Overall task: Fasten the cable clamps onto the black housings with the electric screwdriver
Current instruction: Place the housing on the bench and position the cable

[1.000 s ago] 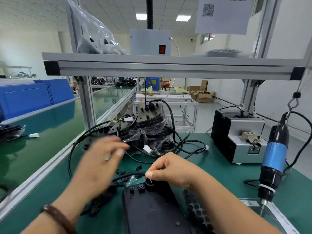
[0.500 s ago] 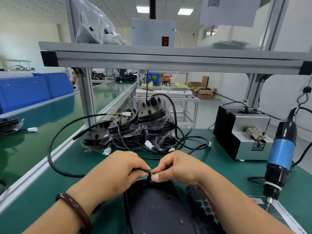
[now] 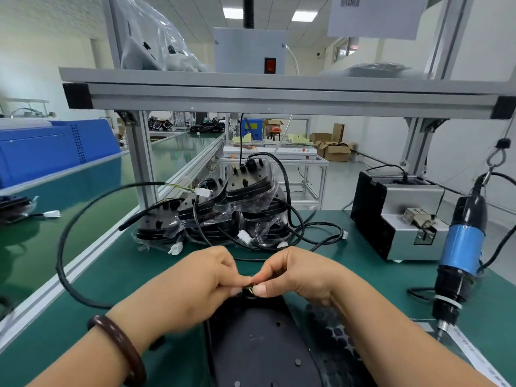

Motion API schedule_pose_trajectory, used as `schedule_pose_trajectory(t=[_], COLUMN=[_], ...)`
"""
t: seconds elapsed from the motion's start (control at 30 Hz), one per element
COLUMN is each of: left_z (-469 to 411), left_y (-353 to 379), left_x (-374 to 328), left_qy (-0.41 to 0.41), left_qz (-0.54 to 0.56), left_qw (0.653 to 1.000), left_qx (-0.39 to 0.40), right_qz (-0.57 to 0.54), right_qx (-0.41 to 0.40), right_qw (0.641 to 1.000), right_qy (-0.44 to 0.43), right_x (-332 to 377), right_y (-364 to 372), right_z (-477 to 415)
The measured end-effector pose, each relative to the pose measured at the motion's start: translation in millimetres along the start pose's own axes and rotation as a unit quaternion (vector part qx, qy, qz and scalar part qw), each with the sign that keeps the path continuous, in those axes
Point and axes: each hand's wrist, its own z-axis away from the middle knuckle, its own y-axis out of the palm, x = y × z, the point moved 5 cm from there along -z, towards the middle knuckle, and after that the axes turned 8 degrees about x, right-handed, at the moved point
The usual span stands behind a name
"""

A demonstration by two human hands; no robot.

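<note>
A black housing (image 3: 259, 342) lies flat on the green bench right in front of me. My left hand (image 3: 195, 283) and my right hand (image 3: 298, 272) meet at its far end, fingertips pinched together on the end of a black cable (image 3: 62, 263) that loops out to the left; a bit of yellow wire shows between the fingers. Any clamp there is hidden by my fingers. The blue and black electric screwdriver (image 3: 460, 261) hangs tip down at the right, untouched.
A pile of bagged black housings with cables (image 3: 223, 216) sits behind my hands. A grey and black screw feeder box (image 3: 396, 216) stands at the right rear. A sheet of black round pads (image 3: 335, 339) lies beside the housing. An aluminium shelf frame (image 3: 279, 96) spans overhead.
My left hand came in from the left with the cable and joined my right hand at the housing's far end. The cable now loops wide to the left. The view has tilted down slightly.
</note>
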Motion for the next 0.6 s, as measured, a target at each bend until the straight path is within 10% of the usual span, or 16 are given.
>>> schedule_pose_trajectory(t=[0.4, 0.6], left_z=[12.4, 17.3], left_y=[8.9, 11.7], left_x=[11.4, 12.7], left_qy=[-0.021, -0.015], left_qz=[0.153, 0.162], left_qw=[0.984, 0.981], left_qx=[-0.085, -0.103], right_qz=[0.076, 0.149], right_qx=[0.006, -0.126], right_qw=[0.997, 0.979], right_qy=[0.026, 0.063], right_x=[2.2, 10.3], right_y=[-9.9, -21.7], right_z=[3.1, -33.9])
